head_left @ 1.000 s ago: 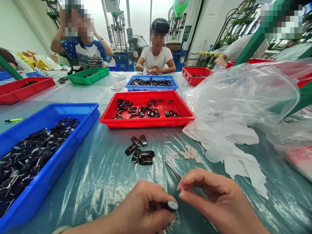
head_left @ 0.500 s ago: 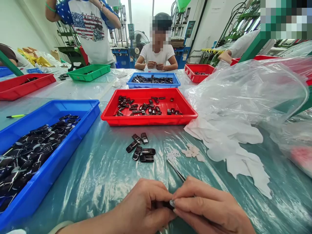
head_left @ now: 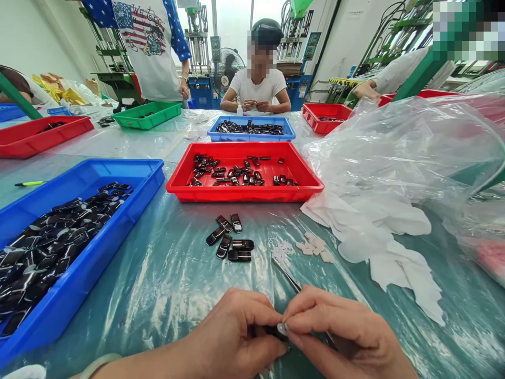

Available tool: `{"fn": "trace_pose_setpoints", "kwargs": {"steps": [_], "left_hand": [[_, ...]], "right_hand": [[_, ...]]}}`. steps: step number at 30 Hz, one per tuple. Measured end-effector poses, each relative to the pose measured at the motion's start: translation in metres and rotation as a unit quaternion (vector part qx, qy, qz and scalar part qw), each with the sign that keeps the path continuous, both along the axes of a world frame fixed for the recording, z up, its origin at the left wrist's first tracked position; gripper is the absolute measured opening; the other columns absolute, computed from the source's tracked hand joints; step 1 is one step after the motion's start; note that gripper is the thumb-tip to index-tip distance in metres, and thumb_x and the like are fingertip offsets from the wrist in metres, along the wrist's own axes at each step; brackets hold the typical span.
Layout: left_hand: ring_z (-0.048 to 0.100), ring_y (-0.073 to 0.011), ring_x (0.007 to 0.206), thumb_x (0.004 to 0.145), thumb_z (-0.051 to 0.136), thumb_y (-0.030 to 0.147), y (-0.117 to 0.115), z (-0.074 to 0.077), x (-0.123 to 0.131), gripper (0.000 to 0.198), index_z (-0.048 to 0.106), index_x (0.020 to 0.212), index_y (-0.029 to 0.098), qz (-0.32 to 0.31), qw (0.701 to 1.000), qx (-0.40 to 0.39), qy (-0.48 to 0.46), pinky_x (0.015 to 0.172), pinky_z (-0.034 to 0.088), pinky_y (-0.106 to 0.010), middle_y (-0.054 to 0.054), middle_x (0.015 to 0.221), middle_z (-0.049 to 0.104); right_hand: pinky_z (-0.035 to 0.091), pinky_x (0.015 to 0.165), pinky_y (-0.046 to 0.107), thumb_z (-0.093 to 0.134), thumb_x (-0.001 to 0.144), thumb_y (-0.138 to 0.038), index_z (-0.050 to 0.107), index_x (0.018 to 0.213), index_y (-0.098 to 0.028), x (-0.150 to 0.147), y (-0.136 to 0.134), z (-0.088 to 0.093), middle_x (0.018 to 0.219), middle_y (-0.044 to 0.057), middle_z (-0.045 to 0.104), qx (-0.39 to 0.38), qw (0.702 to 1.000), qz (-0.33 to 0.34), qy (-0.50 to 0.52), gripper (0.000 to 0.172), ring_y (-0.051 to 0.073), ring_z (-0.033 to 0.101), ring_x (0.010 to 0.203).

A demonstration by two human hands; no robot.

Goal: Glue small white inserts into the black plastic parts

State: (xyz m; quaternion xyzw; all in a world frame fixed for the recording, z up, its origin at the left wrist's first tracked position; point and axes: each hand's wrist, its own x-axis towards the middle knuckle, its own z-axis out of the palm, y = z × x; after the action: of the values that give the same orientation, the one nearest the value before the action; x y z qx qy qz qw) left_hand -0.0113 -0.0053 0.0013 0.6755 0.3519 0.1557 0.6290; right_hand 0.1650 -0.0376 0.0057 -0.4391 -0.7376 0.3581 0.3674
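Left hand (head_left: pixel 232 342) is pinching a small black part (head_left: pixel 272 331) low at the table's near edge — right hand's (head_left: pixel 339 337) fingertips are closing on its tiny end piece. Looks light, hard, slippery — I'd be gripping the sides.

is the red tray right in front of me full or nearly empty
Nearly empty. The red tray holds only a thin scatter of small black parts across its middle, and bare red floor shows around them.

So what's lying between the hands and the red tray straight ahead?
Head view: a cluster of loose black parts, with tweezers and small white pieces to their right.
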Motion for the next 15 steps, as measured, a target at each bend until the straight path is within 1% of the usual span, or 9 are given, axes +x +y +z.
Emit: {"fn": "trace_pose_setpoints", "kwargs": {"steps": [3, 6, 11, 15], "left_hand": [[0.049, -0.0060, 0.051, 0.073, 0.053, 0.006, -0.0001, 0.0015, 0.0007, 0.016, 0.068, 0.068, 0.011, 0.000, 1.000, -0.013, 0.000, 0.049, 0.036, -0.015, 0.000, 0.067, 0.052], [0.049, -0.0061, 0.051, 0.073, 0.053, 0.005, 0.0001, 0.0010, 0.0005, 0.016, 0.068, 0.070, 0.010, 0.002, 1.000, -0.010, -0.007, 0.048, 0.036, -0.015, 0.000, 0.065, 0.050], [0.048, -0.0060, 0.053, 0.072, 0.054, 0.003, 0.0003, -0.0009, 0.0000, 0.018, 0.070, 0.075, 0.010, -0.009, 1.000, 0.015, -0.001, 0.050, 0.035, -0.014, 0.001, 0.063, 0.049], [0.049, -0.0084, 0.057, 0.072, 0.056, 0.005, 0.0010, -0.0022, 0.0001, 0.014, 0.068, 0.067, 0.010, -0.008, 0.998, 0.056, 0.003, 0.055, 0.035, -0.016, 0.001, 0.057, 0.048]], "right_hand": [[0.052, 0.061, 0.017, 0.058, 0.081, -0.013, 0.069, 0.073, -0.021, 0.0010, -0.0005, 0.0005, 0.073, 0.002, 0.066, -0.014, 1.000, -0.002, -0.008, 0.016, 0.010, 0.063, 0.064], [0.051, 0.061, 0.016, 0.058, 0.081, -0.012, 0.069, 0.077, -0.021, 0.0025, -0.0009, 0.0000, 0.073, 0.001, 0.066, 0.004, 1.000, 0.008, -0.012, 0.015, 0.010, 0.062, 0.065], [0.052, 0.062, 0.018, 0.058, 0.078, -0.006, 0.068, 0.086, -0.022, 0.0037, 0.0005, -0.0012, 0.077, 0.003, 0.065, 0.068, 0.997, 0.028, -0.039, 0.020, 0.011, 0.062, 0.068], [0.052, 0.062, 0.021, 0.060, 0.076, -0.004, 0.065, 0.095, -0.023, 0.0057, -0.0001, -0.0046, 0.080, 0.005, 0.064, 0.118, 0.990, 0.043, -0.062, 0.027, 0.013, 0.062, 0.070]]}}
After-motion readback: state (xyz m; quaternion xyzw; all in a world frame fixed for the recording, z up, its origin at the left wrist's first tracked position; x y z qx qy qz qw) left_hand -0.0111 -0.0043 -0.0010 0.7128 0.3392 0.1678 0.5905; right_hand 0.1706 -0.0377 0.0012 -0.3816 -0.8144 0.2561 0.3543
